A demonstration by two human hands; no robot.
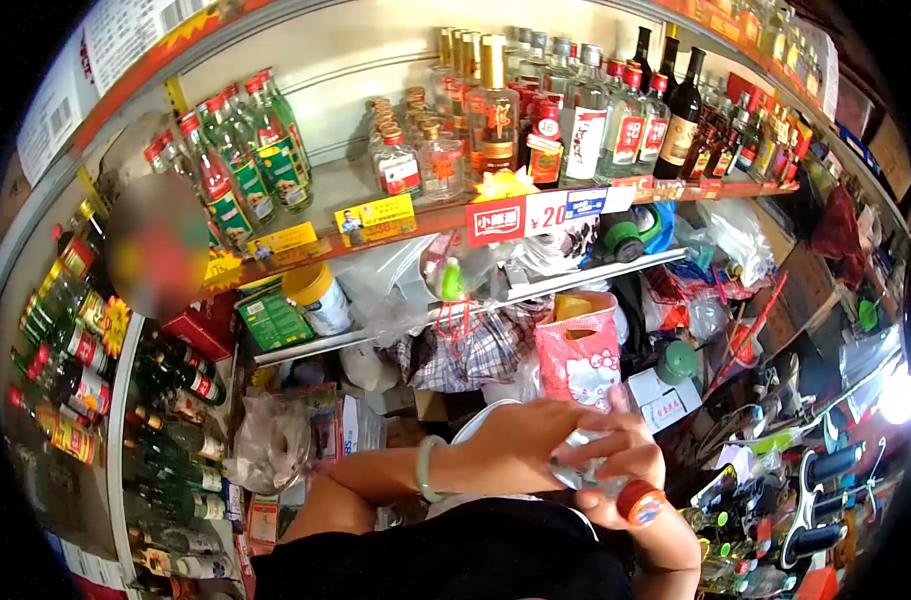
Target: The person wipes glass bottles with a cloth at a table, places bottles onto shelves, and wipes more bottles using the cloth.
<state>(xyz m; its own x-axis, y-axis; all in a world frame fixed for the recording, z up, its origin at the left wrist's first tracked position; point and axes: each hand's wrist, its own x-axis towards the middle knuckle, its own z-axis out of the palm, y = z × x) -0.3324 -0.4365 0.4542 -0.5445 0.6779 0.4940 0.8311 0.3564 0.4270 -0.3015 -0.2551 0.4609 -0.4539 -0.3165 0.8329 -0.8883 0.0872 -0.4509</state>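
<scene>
My left hand [536, 440], with a pale green bangle [428, 470] on its wrist, reaches across from the left to a small clear bottle [574, 470] with a red-orange cap. My right hand [626, 455] comes up from the lower right, its fingers curled around the same bottle. The cap [641, 503] points toward the lower right. Both hands are closed and close together in front of my black top [436, 555]. Part of the bottle is hidden behind the fingers, and its label cannot be read.
Ahead, a shelf [431, 222] carries rows of liquor bottles [496, 110] and price tags. Below it are a pink bag [581, 350], a plaid bag [466, 350] and a white-labelled tub [318, 298]. More bottles [71, 370] line the left shelves. Clutter fills the right side.
</scene>
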